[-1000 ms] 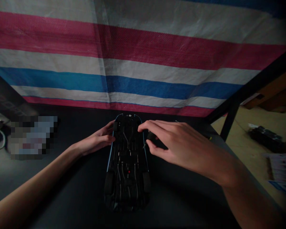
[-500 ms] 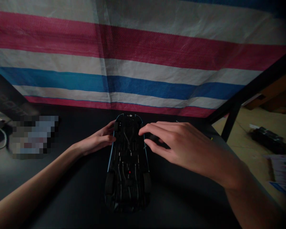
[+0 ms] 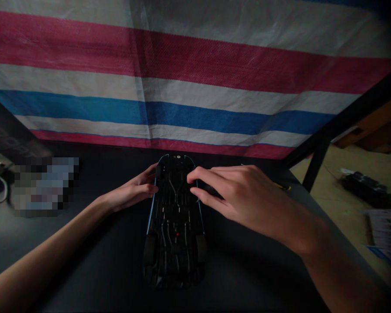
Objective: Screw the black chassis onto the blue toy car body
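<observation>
model car (image 3: 176, 217): plastic-looking; sheet (image 3: 215, 63): woven, creased; tabletop (image 3: 111, 261): smooth, matt

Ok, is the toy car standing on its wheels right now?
No, the toy car lies upside down, its dark underside facing up toward the camera, with the left hand against its side.

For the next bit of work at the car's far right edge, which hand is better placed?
Likely the right hand: its thumb and forefinger are at that edge, around a partly hidden dark piece. The left hand rests against the car's opposite side.
</observation>
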The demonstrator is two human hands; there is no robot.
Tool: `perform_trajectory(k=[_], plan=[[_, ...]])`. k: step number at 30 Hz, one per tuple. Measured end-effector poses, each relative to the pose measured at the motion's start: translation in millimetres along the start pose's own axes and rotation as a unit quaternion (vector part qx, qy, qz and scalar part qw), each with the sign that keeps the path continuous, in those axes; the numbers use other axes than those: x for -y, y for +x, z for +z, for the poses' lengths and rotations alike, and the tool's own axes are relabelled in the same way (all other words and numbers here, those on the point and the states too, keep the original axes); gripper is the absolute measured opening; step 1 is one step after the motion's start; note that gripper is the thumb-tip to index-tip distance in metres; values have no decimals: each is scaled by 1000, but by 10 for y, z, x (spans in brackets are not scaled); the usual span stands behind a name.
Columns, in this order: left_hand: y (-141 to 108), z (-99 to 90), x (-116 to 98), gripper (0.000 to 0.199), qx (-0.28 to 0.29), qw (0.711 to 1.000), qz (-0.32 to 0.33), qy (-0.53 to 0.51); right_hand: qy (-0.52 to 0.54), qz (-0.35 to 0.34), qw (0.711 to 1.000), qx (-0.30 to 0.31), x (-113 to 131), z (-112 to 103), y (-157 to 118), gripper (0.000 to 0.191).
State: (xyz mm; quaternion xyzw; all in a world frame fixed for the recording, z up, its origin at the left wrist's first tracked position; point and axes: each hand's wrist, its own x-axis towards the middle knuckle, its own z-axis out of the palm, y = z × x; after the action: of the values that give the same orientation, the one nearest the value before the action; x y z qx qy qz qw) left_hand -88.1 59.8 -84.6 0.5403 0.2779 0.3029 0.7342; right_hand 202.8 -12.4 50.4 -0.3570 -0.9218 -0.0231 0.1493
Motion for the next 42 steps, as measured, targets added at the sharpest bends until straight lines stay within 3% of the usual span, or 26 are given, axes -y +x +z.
perform_trajectory(k=[4,8,14,22,26,32,37,42], plan=[[-2,-18,21,82,1,1000,4,-4,-10,33,999,2,29,2,11,13],[1,-11,26,79,9,1000,17,-9,13,5,1000,-14,18,10,16,17],[6,-11,23,81,4,1000,9,-16,-58,39,997,-14,11,38,5,21],[5,15,15,79,5,1000,20,-21,12,18,1000,-9,10,7,15,13],[8,17,14,79,6,1000,15,-20,-28,58,998,-23,21,16,16,17],[4,9,11,78,6,1000,15,-22,-3,28,999,-29,19,19,12,21],[8,-1,21,77,9,1000,15,-15,-48,77,996,-17,11,29,6,20],[4,-9,12,80,9,1000,12,-11,3,59,998,-24,-38,-45,-32,29]])
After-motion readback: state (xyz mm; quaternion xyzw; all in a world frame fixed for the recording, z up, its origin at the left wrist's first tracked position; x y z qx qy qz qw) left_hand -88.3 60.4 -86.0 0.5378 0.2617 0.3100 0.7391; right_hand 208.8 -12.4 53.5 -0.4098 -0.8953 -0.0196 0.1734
